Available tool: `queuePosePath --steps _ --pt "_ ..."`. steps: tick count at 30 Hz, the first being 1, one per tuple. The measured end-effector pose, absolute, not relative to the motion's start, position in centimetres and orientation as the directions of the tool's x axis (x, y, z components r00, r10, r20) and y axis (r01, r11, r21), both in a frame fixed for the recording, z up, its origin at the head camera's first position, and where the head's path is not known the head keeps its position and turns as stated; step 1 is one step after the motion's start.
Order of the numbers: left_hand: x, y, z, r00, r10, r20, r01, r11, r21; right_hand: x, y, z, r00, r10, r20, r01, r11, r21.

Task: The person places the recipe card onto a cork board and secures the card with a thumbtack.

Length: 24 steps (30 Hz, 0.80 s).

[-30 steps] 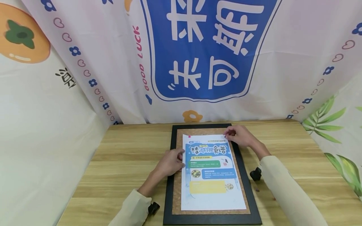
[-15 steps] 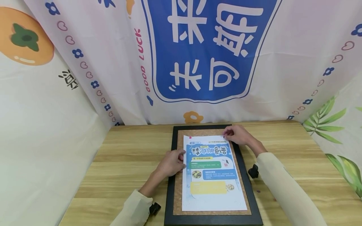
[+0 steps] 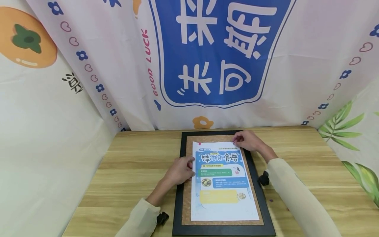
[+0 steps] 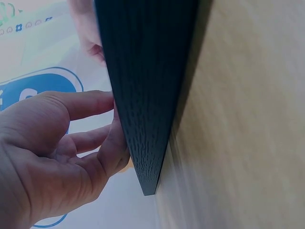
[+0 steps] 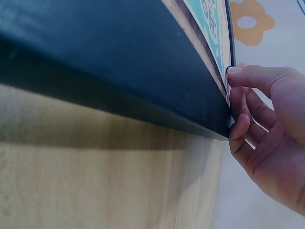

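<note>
Right hand [image 3: 248,141], barely moved, pinches a seemingly unset pin [image 3: 234,143] at the corkboard [image 3: 187,200]'s top right; relaxed left hand [image 3: 179,170] touches poster [image 3: 224,212].

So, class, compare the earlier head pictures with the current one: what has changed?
The right hand, holding a small dark object, has shifted slightly left along the top of the paper. Nothing was visibly taken hold of or let go. The left hand stays at the paper's left edge; the paper, red pin and black-framed board stay as they were.
</note>
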<state>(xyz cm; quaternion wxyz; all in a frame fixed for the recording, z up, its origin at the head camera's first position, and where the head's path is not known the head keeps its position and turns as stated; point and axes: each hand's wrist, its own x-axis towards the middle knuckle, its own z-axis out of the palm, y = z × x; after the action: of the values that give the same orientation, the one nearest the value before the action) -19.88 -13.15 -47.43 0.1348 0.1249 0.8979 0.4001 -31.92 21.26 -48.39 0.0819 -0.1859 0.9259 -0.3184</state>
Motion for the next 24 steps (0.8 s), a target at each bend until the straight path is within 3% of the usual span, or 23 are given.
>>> queuePosePath --steps 24 --pt "-20.01 -13.11 -47.22 -0.934 0.326 -0.145 0.119 0.666 0.736 -32.40 20.76 -48.16 -0.937 -0.335 -0.097 -0.200 0.743 -0.639"
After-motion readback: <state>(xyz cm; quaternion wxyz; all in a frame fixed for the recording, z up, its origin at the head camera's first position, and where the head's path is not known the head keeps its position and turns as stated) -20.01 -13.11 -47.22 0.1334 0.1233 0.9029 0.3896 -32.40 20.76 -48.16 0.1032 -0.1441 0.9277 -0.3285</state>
